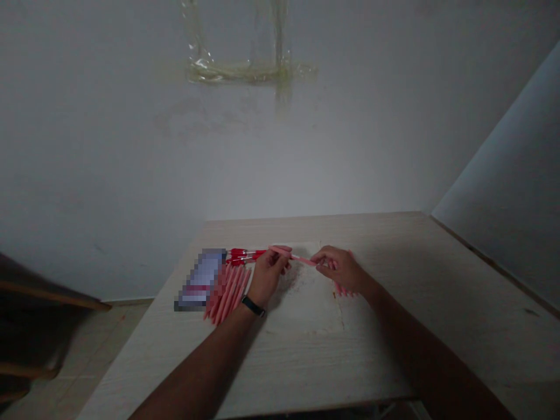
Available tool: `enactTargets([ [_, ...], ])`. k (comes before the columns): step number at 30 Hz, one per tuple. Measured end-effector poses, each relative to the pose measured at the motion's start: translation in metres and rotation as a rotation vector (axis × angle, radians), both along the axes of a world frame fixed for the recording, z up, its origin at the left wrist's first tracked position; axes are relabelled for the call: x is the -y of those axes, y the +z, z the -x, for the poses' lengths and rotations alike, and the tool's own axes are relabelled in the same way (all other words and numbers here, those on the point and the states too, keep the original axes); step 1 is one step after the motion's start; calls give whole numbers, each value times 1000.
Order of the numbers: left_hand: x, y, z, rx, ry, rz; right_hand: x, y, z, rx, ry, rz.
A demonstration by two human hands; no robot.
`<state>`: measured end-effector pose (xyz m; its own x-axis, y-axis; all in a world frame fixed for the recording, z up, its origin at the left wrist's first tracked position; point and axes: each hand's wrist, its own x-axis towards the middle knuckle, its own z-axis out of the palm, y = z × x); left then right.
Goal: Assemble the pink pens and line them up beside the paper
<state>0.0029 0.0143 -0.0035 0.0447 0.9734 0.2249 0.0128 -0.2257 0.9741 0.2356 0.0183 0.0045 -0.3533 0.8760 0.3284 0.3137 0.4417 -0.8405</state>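
My left hand [266,275], with a dark band at the wrist, is closed around a pink pen [282,249]. The pen's thinner part slants down to the right, pale near the middle and pink at its far end. There the fingertips of my right hand [343,269] pinch it. Left of my left hand lies a pile of long pink pen-like sticks [228,294]. Behind them are several red pieces with clear sections [240,255]. More pink sticks [343,289] lie partly hidden under my right hand.
A pixelated phone-like device [202,281] lies at the left of the wooden table [306,373]. A pale sheet [301,315] with dark specks is under my hands. The wall [315,157] stands behind the table, with yellowed tape [240,74] on it.
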Motion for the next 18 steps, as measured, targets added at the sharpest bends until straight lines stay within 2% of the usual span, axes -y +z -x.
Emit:
enactTargets([
  [4,1,0,-1,2,-19,16,-6,-7,-3,97,48,-96],
  [9,3,0,-1,2,-59,47,-8,-11,-5,153,88,-89],
  [14,1,1,-1,15,-54,30,-11,-9,-7,189,82,-137],
  [18,1,3,0,7,-51,25,-8,-6,-5,177,67,-105],
])
